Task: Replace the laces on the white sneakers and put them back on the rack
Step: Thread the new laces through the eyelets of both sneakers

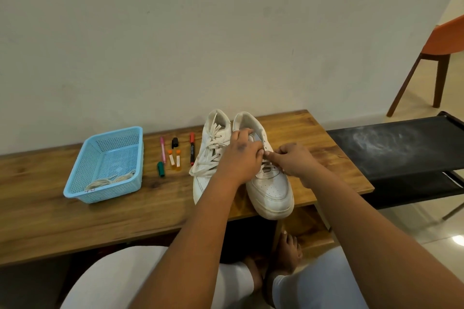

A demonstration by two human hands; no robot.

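While both white sneakers stand side by side at the bench's near edge toward its right end, my left hand grips the right sneaker's tongue area and my right hand pinches its lace; spare laces lie in the blue basket toward the bench's left.

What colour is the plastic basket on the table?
The basket is light blue, seen best in the head view.

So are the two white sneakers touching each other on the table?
Cannot tell. In the head view the left sneaker and right sneaker sit side by side, but the left hand and forearm cover the seam between them.
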